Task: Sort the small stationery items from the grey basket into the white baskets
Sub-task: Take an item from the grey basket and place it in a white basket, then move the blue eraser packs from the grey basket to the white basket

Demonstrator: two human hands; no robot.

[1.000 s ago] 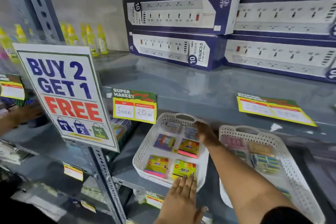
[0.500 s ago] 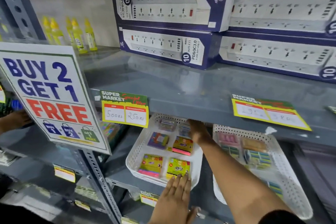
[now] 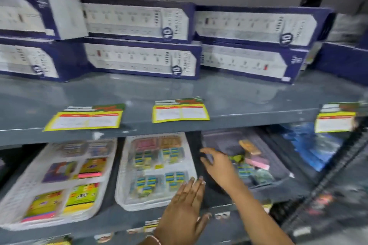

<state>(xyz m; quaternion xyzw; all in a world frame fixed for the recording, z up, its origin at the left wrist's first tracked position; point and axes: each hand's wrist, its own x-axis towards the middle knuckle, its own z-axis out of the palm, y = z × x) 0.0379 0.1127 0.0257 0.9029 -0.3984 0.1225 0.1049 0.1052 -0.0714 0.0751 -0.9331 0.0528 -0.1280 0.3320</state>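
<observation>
Two white baskets stand side by side on the lower shelf. The left white basket (image 3: 18,191) holds colourful sticky-note packs, and the middle white basket (image 3: 121,185) holds pink, orange and blue-green packs. To their right a grey basket (image 3: 278,167) holds several loose items, among them a tan one (image 3: 250,147) and a pink one (image 3: 257,162). My right hand (image 3: 218,162) hovers over the grey basket's left rim, fingers spread and holding nothing. My left hand (image 3: 184,209) lies flat at the middle basket's front right corner, also holding nothing. The view is blurred.
The upper shelf (image 3: 179,93) overhangs the baskets and carries stacked blue power-strip boxes (image 3: 139,57) and yellow price tags (image 3: 180,111). A dark perforated upright (image 3: 326,181) rises at the right, with blue packaged goods (image 3: 310,145) behind it.
The view has swung right, bringing the grey basket into sight. My right hand left the left white basket and moved right to the grey one. My left hand shifted to the middle basket's corner.
</observation>
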